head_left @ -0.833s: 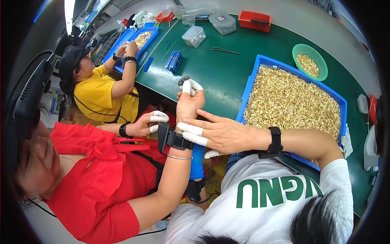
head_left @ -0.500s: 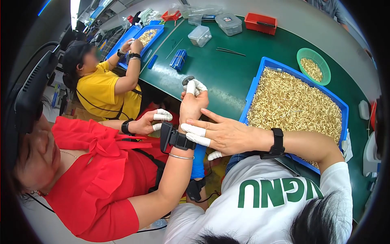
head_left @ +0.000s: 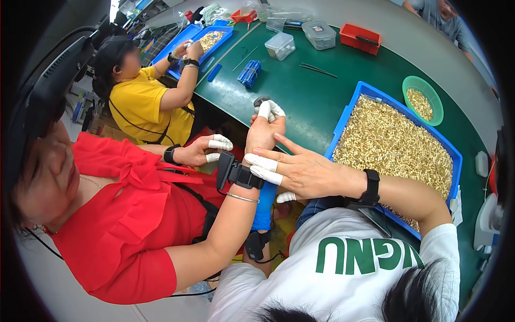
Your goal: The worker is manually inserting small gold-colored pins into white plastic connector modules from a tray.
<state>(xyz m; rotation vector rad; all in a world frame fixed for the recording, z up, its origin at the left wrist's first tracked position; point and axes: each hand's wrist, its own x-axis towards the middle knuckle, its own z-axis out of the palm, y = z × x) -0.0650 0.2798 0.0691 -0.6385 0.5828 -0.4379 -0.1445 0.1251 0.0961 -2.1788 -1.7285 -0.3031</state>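
My right hand is open, its fingers stretched out and white finger cots on several of them. Its fingertips touch a co-worker's wrist beside a black wrist strap that carries a dark module. That co-worker, in red, holds a small dark round object in cot-covered fingers. The co-worker's other hand is held near the strapped wrist. My left arm wears a black band with a module. Beyond the band, a blue covering runs behind the co-worker's wrist, which hides my left hand's fingers.
A blue tray full of small brass-coloured pieces lies at right, by a green basket. Further back are tweezers, clear plastic boxes, a red bin and blue bundled sticks. A person in yellow works at far left.
The view has shifted slightly, so the table items sit further right. My right hand stays against the co-worker's wrist. More of a person shows at the top right.
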